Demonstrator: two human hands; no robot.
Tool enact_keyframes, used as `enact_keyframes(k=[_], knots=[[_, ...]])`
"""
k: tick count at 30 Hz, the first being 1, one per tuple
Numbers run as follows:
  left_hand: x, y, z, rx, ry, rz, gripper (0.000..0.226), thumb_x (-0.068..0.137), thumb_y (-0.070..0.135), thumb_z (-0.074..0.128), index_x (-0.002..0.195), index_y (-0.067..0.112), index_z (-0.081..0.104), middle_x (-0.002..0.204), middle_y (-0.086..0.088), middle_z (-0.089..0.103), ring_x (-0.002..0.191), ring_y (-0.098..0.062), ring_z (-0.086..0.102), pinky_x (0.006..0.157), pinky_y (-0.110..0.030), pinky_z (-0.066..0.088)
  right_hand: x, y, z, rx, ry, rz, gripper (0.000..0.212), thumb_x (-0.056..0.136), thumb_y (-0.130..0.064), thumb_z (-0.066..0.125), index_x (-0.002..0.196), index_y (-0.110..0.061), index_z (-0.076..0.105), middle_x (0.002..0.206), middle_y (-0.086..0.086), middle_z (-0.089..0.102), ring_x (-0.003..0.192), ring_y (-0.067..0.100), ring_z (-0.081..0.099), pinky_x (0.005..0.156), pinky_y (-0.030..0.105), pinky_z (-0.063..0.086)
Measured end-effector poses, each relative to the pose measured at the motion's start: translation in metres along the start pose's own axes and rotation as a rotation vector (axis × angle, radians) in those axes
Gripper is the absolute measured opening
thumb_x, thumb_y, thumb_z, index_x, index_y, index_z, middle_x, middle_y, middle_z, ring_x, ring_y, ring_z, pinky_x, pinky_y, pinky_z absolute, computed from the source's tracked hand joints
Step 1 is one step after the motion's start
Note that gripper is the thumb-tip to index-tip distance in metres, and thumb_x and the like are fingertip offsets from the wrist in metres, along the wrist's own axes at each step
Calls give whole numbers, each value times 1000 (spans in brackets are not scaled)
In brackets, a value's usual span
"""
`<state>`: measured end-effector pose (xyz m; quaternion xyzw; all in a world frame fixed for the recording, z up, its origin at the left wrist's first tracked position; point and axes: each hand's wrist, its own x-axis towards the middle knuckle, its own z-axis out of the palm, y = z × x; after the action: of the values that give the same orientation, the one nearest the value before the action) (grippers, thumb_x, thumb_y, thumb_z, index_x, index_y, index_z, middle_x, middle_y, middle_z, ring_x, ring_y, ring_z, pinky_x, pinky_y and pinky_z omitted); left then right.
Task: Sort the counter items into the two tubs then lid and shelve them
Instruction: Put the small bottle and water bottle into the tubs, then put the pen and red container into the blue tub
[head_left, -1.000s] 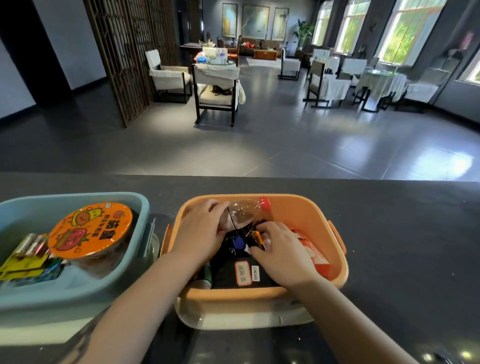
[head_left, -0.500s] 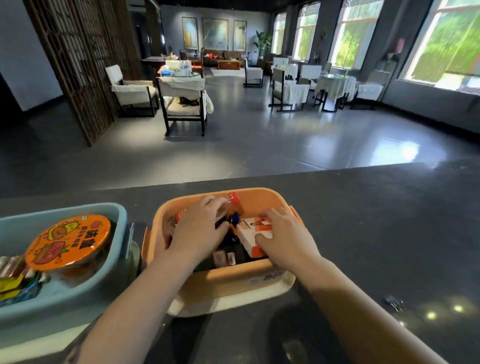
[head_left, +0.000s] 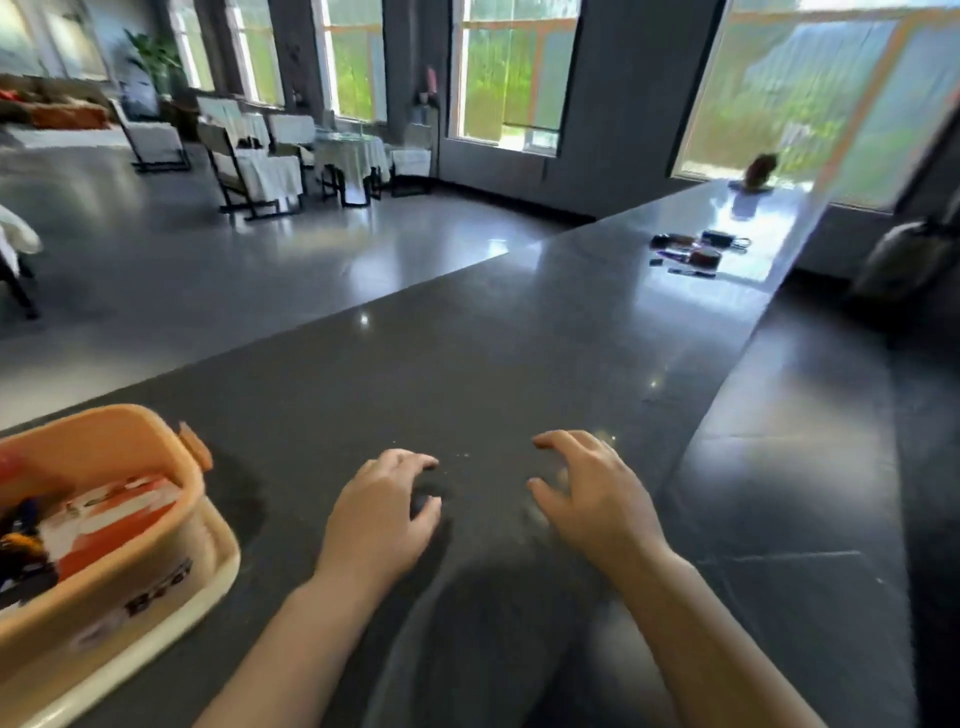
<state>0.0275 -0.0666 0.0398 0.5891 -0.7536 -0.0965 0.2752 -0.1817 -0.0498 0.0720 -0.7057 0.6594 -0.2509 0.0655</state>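
Now, empty-handed between loads, with more counter items waiting.

Both the left hand (head_left: 382, 512) and the right hand (head_left: 592, 499) hover over the bare counter (head_left: 467, 364), fingers loosely curled and spread, gripping nothing. The orange tub (head_left: 195, 486) sits at nine o'clock, partly filled, lid off, its long axis running roughly from seven toward one o'clock. Sorting seems unfinished: a small cluster of items (head_left: 693, 253) lies well apart at one o'clock, so the next move likely calls for a long reach there.
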Motion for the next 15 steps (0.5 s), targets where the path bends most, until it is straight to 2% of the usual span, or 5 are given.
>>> enact_keyframes(k=[10, 15], knots=[[78, 206, 157, -53, -40, 122, 38, 86, 33, 60, 124, 27, 56, 122, 11, 55, 111, -11, 50, 93, -22, 36, -17, 243, -106, -100, 92, 160, 43, 87, -37, 57, 130, -30, 52, 127, -13, 54, 117, 9, 48, 94, 24, 40], [133, 277, 206, -99, -54, 117, 37, 84, 28, 64, 121, 24, 59, 120, 8, 57, 110, -14, 52, 93, -26, 39, 0, 338, -148, -149, 63, 255, 43, 90, -40, 54, 132, -32, 48, 132, -13, 51, 120, 9, 46, 97, 24, 36]])
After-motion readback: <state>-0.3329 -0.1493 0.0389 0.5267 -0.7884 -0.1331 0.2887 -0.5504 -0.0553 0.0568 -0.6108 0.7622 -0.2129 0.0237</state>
